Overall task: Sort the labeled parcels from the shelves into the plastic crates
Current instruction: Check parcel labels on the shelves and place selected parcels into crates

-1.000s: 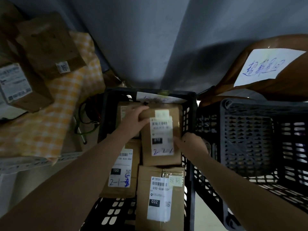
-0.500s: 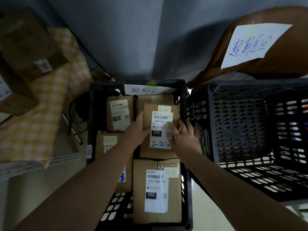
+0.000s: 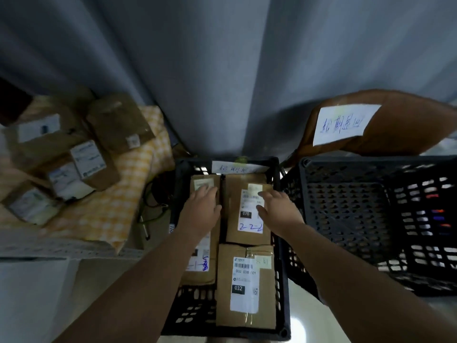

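A black plastic crate (image 3: pixel 282 280) below me holds several brown labelled parcels. The parcel marked 070 (image 3: pixel 243 220) lies flat at the back right of the crate, with the parcel marked 032 (image 3: pixel 244 288) in front of it. My right hand (image 3: pixel 277 209) hovers over the 070 parcel's right edge with relaxed fingers and holds nothing. My left hand (image 3: pixel 201 209) is spread over the back left parcel (image 3: pixel 201 184), its fingers straight. Whether either hand touches the cardboard is unclear.
A second black crate (image 3: pixel 371 219) stands to the right, behind it a brown box with a handwritten paper sign (image 3: pixel 343 123). On the left, several parcels (image 3: pixel 81 157) lie on a yellow checked cloth (image 3: pixel 116 206) on a shelf. A grey wall is ahead.
Both hands have let go of the 070 parcel, which now lies flat in the crate. The left hand has moved left over the neighbouring parcel. The view has tilted up.
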### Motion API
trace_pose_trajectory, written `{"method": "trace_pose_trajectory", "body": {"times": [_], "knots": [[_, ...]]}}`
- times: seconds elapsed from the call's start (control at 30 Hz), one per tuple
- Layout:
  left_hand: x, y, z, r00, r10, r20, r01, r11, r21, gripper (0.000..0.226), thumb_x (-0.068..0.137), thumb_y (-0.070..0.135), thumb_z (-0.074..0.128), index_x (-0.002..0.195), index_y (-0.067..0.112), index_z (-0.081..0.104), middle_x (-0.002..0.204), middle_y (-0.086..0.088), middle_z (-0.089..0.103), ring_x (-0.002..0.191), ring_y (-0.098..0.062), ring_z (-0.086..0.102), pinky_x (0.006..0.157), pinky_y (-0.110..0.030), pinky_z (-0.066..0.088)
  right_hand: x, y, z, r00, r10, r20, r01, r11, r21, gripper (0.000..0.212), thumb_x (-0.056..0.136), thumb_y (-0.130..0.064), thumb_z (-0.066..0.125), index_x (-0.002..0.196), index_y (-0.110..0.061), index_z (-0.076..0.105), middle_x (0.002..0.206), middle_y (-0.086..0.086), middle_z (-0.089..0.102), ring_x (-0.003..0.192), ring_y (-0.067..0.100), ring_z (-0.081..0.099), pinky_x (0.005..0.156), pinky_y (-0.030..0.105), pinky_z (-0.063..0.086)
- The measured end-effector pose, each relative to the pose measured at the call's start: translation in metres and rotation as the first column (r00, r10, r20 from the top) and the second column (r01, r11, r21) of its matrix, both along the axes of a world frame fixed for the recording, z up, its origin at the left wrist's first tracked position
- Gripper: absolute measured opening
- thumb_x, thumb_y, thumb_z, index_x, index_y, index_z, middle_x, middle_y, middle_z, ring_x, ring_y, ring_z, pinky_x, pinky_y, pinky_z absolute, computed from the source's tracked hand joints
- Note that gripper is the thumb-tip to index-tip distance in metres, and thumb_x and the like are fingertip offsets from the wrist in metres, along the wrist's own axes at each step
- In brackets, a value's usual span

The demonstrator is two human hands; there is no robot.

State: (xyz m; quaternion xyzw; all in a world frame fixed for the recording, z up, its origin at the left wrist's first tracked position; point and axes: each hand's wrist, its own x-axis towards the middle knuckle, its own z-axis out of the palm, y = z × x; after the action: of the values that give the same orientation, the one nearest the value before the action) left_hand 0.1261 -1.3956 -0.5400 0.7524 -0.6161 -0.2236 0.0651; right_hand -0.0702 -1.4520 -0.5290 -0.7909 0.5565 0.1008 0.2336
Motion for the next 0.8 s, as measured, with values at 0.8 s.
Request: {"method": "trace_pose_trajectory", "body": {"times": [0.8], "knots": [[-0.031, 0.369, 0.446, 0.464, 0.738, 0.49, -0.234, 0.636, -0.736, 0.057, 0.094, 0.045, 0.049, 0.142, 0.015, 0.043, 0.145, -0.014, 0.042, 0.133, -0.032, 0.038, 0.11, -0.043, 0.029, 0.084, 0.236, 0.428, 0.291, 0.887, 0.359, -0.365, 0.45, -0.815, 0.047, 0.1, -0.032, 0.044, 0.143, -0.015, 0.042, 0.149, 0.005, 0.041, 0.138, 0.022, 0.033, 0.113, 0.035, 0.025]]}}
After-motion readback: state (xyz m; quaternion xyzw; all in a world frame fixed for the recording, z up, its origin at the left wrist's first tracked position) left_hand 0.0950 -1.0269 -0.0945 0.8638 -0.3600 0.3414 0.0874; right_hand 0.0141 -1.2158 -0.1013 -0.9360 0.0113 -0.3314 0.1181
